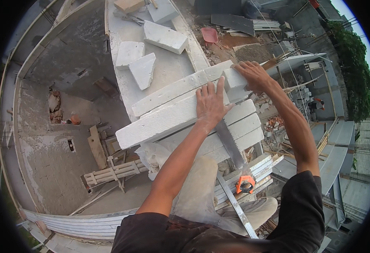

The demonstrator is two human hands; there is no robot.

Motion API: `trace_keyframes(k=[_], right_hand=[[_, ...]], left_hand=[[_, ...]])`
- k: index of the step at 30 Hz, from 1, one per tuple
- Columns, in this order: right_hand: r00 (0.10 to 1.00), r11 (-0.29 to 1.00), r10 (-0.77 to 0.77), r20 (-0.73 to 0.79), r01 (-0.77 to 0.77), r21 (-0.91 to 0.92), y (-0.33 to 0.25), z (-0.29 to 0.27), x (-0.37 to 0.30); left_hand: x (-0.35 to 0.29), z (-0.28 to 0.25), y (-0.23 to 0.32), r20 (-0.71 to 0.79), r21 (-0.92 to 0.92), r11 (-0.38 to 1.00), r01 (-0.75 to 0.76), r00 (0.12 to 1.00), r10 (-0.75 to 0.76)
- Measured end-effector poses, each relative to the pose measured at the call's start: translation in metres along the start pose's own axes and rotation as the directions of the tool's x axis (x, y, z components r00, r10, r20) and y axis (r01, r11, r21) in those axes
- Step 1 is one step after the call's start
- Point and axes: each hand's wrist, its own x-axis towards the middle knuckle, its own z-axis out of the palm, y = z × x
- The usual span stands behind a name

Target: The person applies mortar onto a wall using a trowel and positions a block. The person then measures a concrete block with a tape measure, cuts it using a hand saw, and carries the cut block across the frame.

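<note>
A long white aerated concrete block (159, 120) lies across the top of a row of similar blocks. My left hand (209, 103) rests on it near its right end, palm down with fingers spread. At that end my right hand (254, 76) grips a short white block piece (234, 82), fingers curled over its far side. A handsaw (230, 143) with an orange handle (245, 184) slants from beneath my left hand down toward my knees, untouched by my fingers as far as I see. Another long white block (172, 92) stands behind, touching the front one.
Cut white block pieces (164, 37) lie on the ledge ahead. A metal straightedge (237, 206) leans between my legs. To the left, walls drop to a lower room with a bamboo ladder-like frame (115, 173). Rubble and a pink basin (209, 35) lie below at the right.
</note>
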Motion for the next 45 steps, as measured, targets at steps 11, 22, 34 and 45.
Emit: trace_keyframes(k=[11, 22, 34, 45], right_hand=[[0.723, 0.951, 0.087, -0.685, -0.264, -0.158, -0.042, -0.011, 0.122], [0.603, 0.259, 0.797, -0.028, -0.300, 0.918, -0.139, -0.003, -0.189], [0.379, 0.381, 0.602, 0.703, -0.910, 0.164, -0.348, 0.056, -0.478], [0.547, 0.502, 0.646, 0.533, -0.830, 0.243, -0.353, 0.085, -0.479]], left_hand=[[-0.001, 0.007, 0.010, -0.062, -0.017, 0.999, -0.047, 0.997, 0.045], [-0.004, -0.012, -0.005, 0.096, -0.049, 0.999, 0.000, 0.995, 0.004], [-0.090, -0.063, -0.144, 0.301, 0.109, 0.994, -0.022, 0.954, -0.012], [-0.106, -0.061, -0.135, 0.239, 0.305, 0.951, -0.055, 0.971, -0.020]])
